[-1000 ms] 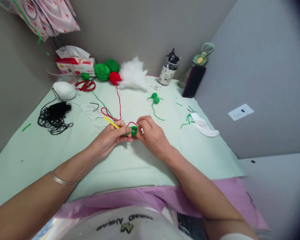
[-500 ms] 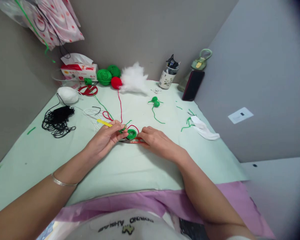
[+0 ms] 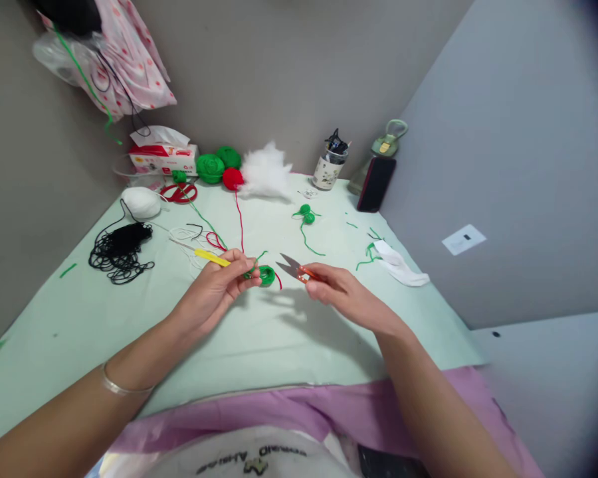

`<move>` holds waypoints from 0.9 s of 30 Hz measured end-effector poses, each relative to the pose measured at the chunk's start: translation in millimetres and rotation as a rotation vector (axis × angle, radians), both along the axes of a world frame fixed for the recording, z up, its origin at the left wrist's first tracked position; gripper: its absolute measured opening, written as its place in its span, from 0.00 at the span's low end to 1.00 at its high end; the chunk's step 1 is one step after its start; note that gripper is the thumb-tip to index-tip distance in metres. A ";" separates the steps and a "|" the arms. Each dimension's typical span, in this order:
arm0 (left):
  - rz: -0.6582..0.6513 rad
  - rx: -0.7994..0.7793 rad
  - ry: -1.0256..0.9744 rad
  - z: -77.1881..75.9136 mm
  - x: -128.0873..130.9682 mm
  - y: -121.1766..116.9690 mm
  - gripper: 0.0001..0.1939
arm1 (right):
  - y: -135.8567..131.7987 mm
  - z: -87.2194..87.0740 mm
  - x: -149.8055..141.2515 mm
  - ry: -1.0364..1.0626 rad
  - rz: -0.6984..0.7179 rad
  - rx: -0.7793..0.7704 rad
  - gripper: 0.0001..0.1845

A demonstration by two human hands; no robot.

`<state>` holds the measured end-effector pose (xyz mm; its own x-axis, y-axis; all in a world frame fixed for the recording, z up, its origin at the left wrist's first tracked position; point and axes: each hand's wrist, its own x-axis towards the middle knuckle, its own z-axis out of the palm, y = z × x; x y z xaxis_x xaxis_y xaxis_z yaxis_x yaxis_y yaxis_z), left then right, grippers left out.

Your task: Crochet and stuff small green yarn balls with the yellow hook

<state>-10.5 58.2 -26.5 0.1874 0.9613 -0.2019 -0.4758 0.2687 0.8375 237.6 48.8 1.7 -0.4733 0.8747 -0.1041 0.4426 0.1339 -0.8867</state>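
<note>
My left hand (image 3: 228, 277) is closed around a yellow-handled crochet hook (image 3: 212, 257) and pinches a small ring-shaped green crochet piece (image 3: 267, 275) at its fingertips. A green yarn tail rises from the piece, and a short red yarn end (image 3: 280, 281) shows on its right side. My right hand (image 3: 331, 287) grips orange-handled thread snips (image 3: 295, 267). Their two blades are apart and point left toward the green piece, with a small gap between. The hook's tip end is hard to make out.
Black yarn (image 3: 122, 249), a white yarn ball (image 3: 142, 202) and red scissors (image 3: 179, 193) lie at left. Green balls (image 3: 210, 169), a red ball (image 3: 233, 178) and white stuffing (image 3: 266, 171) line the back. A jar (image 3: 329, 169), phone (image 3: 377, 184) and bottle (image 3: 386, 143) stand back right.
My right hand has picked up the thread snips from the table and lifted them, blades apart. My left hand still holds the hook and green piece. The view has shifted slightly.
</note>
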 end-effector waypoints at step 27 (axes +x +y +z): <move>-0.329 0.432 0.644 25.4 40.4 -34.3 0.11 | -55.5 -4.9 -31.8 0.046 -0.281 0.606 0.16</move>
